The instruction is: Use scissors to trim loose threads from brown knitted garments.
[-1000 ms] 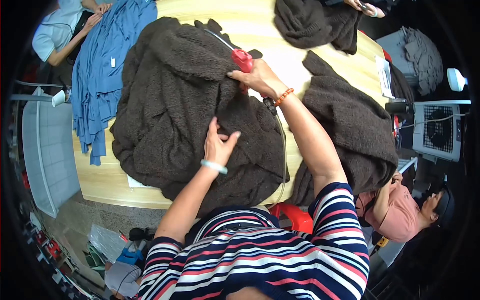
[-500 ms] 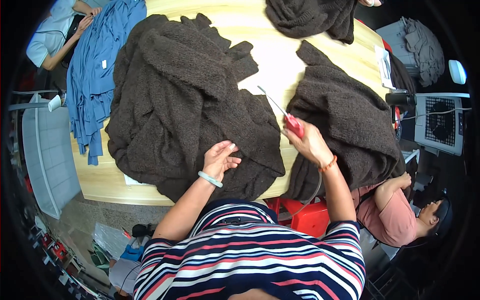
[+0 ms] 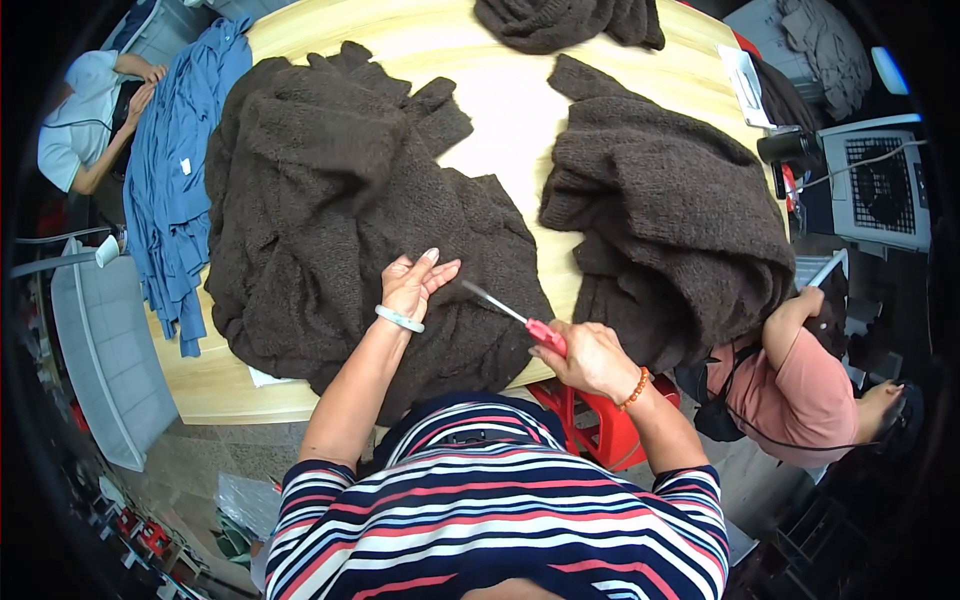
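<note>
A heap of dark brown knitted garments (image 3: 300, 200) covers the left and middle of the table in front of me. My left hand (image 3: 412, 285), with a pale bangle at the wrist, is over the near part of this heap, palm turned up and fingers apart. Nothing shows in its grasp. My right hand (image 3: 590, 355) is closed round a red-handled tool (image 3: 515, 315) with a slim metal shaft. The shaft points up and left toward my left fingertips, over the knit. Whether its tip touches the fabric, I cannot tell.
A second brown knitted pile (image 3: 670, 200) lies at the right, and another (image 3: 570, 22) at the far edge. Blue garments (image 3: 180, 180) hang over the table's left side, by one person (image 3: 85, 110). Another person (image 3: 800, 390) is at the right. A red stool (image 3: 610, 430) stands beneath the table edge.
My right hand has brought the tool left and down, from the gap between the piles to near my left hand. The left hand still hovers over the heap; the whole view has shifted slightly.
</note>
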Motion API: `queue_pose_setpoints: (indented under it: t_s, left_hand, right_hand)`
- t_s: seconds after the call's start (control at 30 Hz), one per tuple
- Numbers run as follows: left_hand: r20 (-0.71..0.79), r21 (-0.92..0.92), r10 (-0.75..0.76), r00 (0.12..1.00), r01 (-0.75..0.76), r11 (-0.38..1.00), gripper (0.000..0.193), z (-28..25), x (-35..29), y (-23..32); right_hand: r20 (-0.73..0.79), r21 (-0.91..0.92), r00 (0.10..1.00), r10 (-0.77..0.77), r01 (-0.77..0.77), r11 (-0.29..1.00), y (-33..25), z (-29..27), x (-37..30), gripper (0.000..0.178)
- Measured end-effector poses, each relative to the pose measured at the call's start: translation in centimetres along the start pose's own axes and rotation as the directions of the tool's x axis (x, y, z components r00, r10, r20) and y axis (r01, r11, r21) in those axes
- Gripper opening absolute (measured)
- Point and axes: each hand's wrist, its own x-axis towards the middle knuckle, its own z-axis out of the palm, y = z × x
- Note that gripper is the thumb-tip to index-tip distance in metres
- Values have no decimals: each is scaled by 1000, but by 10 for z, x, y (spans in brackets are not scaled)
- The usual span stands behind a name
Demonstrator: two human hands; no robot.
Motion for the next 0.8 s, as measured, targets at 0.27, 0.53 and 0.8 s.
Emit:
queue_pose_setpoints:
  t_s: [0.27, 0.53, 0.8]
  left_hand:
    - [-38, 26, 58, 998, -57, 998, 26, 23, -6, 15]
    - [265, 922, 434, 861, -358, 147, 57, 4, -12, -1]
    - [588, 802, 465, 662, -403, -441, 41, 1, -10, -45]
  right_hand:
    - [-48, 10, 999, -4, 5, 1000, -2, -8, 10, 30]
    - [-194, 60, 979, 58, -48, 997, 19, -2, 10, 26]
    - [-149, 61, 985, 90, -82, 995, 15, -6, 3, 26]
